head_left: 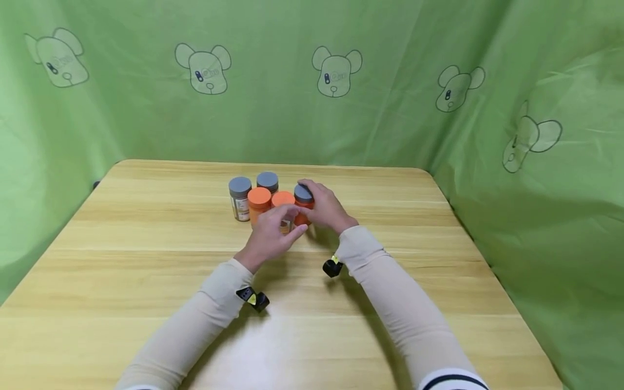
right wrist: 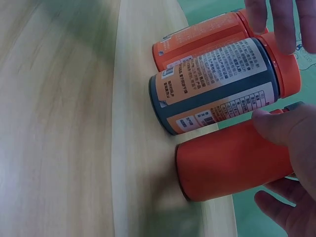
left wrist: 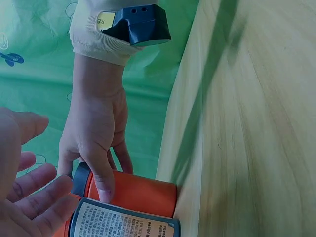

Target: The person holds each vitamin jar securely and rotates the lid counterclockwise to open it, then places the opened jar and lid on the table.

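My right hand [head_left: 329,208] grips an orange jar [right wrist: 232,160] with a dark grey lid near its top, thumb on the near side and fingers reaching round the far side. The jar stands at the right end of a small group. Beside it is a dark jar [right wrist: 212,84] with an orange lid and a printed label. My left hand [head_left: 270,233] is held in front of that jar, fingers spread and gently bent, gripping nothing; its fingertips [right wrist: 284,34] overlap the orange lid in the right wrist view.
An all-orange jar [head_left: 259,198] stands left of the dark one. Two grey-lidded jars, one at the left end [head_left: 240,188] and one behind [head_left: 267,180], complete the cluster. The wooden table [head_left: 146,216] runs back to green curtains [head_left: 273,119].
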The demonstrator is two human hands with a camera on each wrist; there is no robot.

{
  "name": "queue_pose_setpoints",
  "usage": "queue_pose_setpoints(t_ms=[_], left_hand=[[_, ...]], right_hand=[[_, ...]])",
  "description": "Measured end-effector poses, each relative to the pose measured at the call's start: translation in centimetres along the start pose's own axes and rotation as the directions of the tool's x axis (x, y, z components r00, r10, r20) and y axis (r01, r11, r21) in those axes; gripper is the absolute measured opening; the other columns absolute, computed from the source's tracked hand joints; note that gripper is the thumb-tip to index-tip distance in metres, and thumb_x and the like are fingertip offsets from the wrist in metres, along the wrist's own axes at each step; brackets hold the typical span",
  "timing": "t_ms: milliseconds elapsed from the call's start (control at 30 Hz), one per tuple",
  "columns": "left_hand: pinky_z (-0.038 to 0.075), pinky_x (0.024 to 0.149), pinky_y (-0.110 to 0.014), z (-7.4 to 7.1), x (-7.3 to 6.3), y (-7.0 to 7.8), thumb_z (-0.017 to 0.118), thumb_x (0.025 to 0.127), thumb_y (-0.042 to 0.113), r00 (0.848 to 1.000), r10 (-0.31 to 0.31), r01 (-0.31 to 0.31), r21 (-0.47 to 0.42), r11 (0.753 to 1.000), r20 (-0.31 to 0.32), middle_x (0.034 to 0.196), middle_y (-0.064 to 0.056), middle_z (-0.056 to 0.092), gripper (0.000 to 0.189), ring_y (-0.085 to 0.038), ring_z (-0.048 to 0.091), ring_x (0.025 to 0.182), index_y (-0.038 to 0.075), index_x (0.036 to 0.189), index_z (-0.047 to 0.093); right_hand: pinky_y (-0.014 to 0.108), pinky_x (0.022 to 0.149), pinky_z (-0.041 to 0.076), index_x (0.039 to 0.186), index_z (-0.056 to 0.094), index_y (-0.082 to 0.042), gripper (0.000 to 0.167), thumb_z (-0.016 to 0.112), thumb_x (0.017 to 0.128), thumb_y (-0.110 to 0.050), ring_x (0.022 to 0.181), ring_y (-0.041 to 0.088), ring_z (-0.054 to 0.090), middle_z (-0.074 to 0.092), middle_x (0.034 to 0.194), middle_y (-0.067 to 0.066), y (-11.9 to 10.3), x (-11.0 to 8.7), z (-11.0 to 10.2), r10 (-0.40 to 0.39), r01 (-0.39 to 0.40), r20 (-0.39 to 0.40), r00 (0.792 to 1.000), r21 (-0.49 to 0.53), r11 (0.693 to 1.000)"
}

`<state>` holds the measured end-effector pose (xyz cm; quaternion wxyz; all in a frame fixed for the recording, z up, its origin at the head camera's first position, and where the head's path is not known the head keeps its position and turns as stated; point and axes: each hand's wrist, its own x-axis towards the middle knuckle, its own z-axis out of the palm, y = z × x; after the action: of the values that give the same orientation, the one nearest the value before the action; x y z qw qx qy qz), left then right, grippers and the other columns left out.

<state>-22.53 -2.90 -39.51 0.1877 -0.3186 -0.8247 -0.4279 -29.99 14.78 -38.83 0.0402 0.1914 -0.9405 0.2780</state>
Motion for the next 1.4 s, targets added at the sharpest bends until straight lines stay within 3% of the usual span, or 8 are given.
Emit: queue_pose_setpoints(t_ms=[200, 400, 567, 833, 1167, 1267, 1400], left_hand=[[0.055, 0.075, -0.032, 0.3, 0.2, 0.3, 0.07, 0.09, 0.018, 0.998, -0.038, 0.04, -0.043, 0.998, 0.044, 0.105, -0.016, 0.067, 0.032, -0.026, 0.068, 0.088, -0.001, 0.113, 0.061], [0.055, 0.079, -0.034, 0.8, 0.4, 0.9, 0.071, 0.089, 0.016, 0.992, -0.083, 0.091, -0.082, 0.992, 0.097, 0.111, -0.019, 0.065, 0.035, -0.028, 0.067, 0.094, -0.003, 0.116, 0.059], [0.054, 0.081, -0.034, 1.3, 0.6, 1.0, 0.071, 0.089, 0.019, 0.984, -0.129, 0.136, -0.055, 0.989, 0.126, 0.114, -0.016, 0.064, 0.042, -0.026, 0.067, 0.096, -0.002, 0.122, 0.056], [0.05, 0.09, -0.037, 1.7, 0.4, 1.2, 0.077, 0.085, 0.021, 0.951, -0.245, 0.249, 0.002, 0.969, 0.188, 0.123, -0.02, 0.059, 0.06, -0.029, 0.061, 0.109, -0.005, 0.131, 0.049], [0.042, 0.1, -0.044, 2.1, 0.8, 1.5, 0.079, 0.082, 0.034, 0.931, -0.262, 0.239, 0.12, 0.964, 0.253, 0.136, -0.02, 0.051, 0.081, -0.031, 0.051, 0.124, -0.002, 0.142, 0.039], [0.046, 0.095, -0.042, 2.3, 0.9, 1.6, 0.079, 0.082, 0.035, 0.938, -0.234, 0.211, 0.115, 0.971, 0.255, 0.13, -0.017, 0.055, 0.08, -0.028, 0.056, 0.115, -0.001, 0.141, 0.04], [0.051, 0.083, -0.037, 2.5, 1.0, 1.6, 0.081, 0.08, 0.036, 0.959, -0.165, 0.151, 0.075, 0.986, 0.229, 0.115, -0.011, 0.059, 0.078, -0.022, 0.061, 0.097, 0.002, 0.138, 0.041]], right_hand=[[0.044, 0.097, 0.043, 0.145, 0.04, -0.014, 0.071, 0.076, 0.085, -0.019, 0.117, 0.031, 0.052, 0.052, 0.13, 0.018, 0.4, -0.8, -0.5, 0.016, -0.015, -0.021, 1.0, 0.008, 1.0], [0.047, 0.093, 0.045, 0.148, 0.038, -0.021, 0.076, 0.078, 0.084, -0.026, 0.112, 0.032, 0.052, 0.052, 0.124, 0.018, 1.0, -2.0, -1.2, 0.034, -0.033, -0.032, 0.999, 0.006, 0.999], [0.046, 0.088, 0.047, 0.148, 0.039, -0.026, 0.075, 0.076, 0.084, -0.039, 0.106, 0.03, 0.053, 0.053, 0.119, 0.017, 1.4, -2.9, -1.9, 0.011, -0.013, -0.054, 0.999, -0.026, 1.0], [0.046, 0.086, 0.049, 0.14, 0.046, -0.017, 0.066, 0.073, 0.085, -0.041, 0.103, 0.029, 0.055, 0.056, 0.115, 0.015, 1.2, -4.8, -2.7, -0.007, 0.006, -0.082, 0.997, -0.018, 1.0], [0.04, 0.078, 0.051, 0.129, 0.048, -0.012, 0.061, 0.073, 0.084, -0.044, 0.092, 0.025, 0.059, 0.06, 0.106, 0.01, 0.3, -6.1, -3.7, -0.031, 0.032, -0.131, 0.991, 0.004, 0.999], [0.038, 0.074, 0.051, 0.124, 0.05, -0.012, 0.058, 0.074, 0.082, -0.045, 0.087, 0.023, 0.059, 0.061, 0.1, 0.008, 0.0, -6.4, -3.7, -0.044, 0.048, -0.149, 0.988, 0.026, 0.998], [0.037, 0.068, 0.05, 0.118, 0.051, -0.013, 0.055, 0.074, 0.081, -0.046, 0.08, 0.023, 0.059, 0.061, 0.092, 0.007, -0.7, -6.6, -3.9, -0.044, 0.053, -0.162, 0.986, 0.05, 0.997]])
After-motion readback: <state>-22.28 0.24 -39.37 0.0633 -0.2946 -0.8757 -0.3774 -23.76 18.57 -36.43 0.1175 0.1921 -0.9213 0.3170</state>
